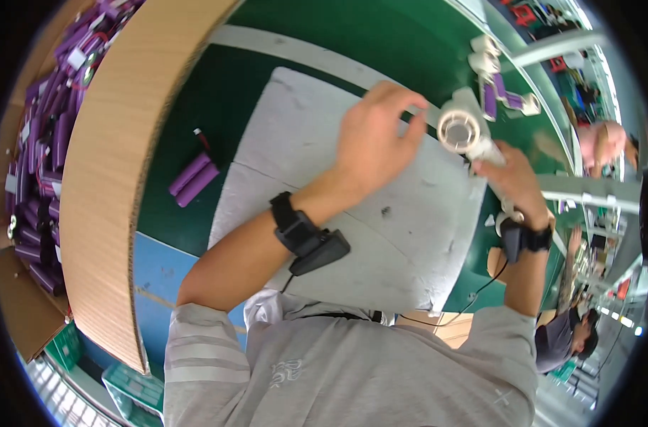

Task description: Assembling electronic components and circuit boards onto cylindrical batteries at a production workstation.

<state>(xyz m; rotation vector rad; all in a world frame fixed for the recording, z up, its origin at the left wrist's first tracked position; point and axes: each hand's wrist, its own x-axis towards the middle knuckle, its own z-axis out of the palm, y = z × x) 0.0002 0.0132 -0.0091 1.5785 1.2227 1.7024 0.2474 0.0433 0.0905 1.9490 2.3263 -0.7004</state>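
My left hand [381, 135] is raised over the grey-white board [303, 171], its thumb and forefinger curled toward each other. Blur hides whether anything thin is pinched between them. To its right is a white tool with a round, ringed head [458, 132], whose kind I cannot make out. My right hand [512, 178] closes on the lower end of this tool, partly covering it. On the green surface left of the board lies a purple battery pack [194, 178], two cells side by side with a short lead.
A tall cardboard box wall [125, 156] stands at the left, with many purple battery packs [43, 156] beyond it. White rolls [485, 57] and more purple cells [489, 98] lie at the far right. A black cable [473, 299] trails from my right wrist. Other people sit farther right.
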